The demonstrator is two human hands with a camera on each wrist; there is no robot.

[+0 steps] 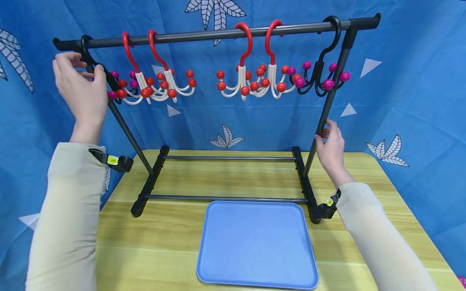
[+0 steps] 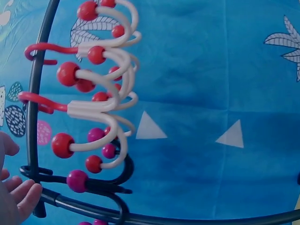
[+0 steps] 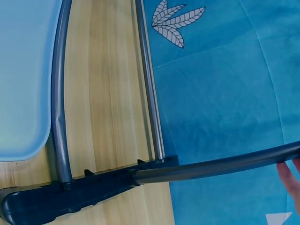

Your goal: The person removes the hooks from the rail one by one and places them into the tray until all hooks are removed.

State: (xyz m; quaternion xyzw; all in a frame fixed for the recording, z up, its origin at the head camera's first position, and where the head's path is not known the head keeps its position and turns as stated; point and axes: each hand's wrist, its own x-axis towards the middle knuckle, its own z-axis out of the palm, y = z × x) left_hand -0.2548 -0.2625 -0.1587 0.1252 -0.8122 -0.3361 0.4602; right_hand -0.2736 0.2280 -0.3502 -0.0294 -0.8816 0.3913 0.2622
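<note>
From the head view, the left hand (image 1: 81, 87) is raised at the left end of the black metal hanging rack (image 1: 218, 34), its fingers curled around the black multi-prong hanger with magenta ball tips (image 1: 109, 83) where that hanger hooks over the top rail; the grip is closed on the hanger's neck just beside the rack's left slanted post. The right hand (image 1: 330, 147) wraps loosely round the right slanted post, thumb and fingers on either side of the tube, well below the rail. Along the rail hang four white hangers with red hooks and red ball tips (image 1: 242, 83), two near the left hand and two near the middle, and a second black hanger with magenta tips (image 1: 322, 79) sits at the far right. A flat blue plastic tray (image 1: 256, 244) lies on the yellow wooden worktop (image 1: 367, 194), just in front of the rack's lower bar, with open wood on both sides of it. In the left wrist view, fingertips (image 2: 21, 199) touch the black hanger's stem beside the rail. In the right wrist view, only a fingertip (image 3: 290, 180) shows at the post, so the grip cannot be judged there; the tray's rounded edge lies just beside the base bar.
</note>
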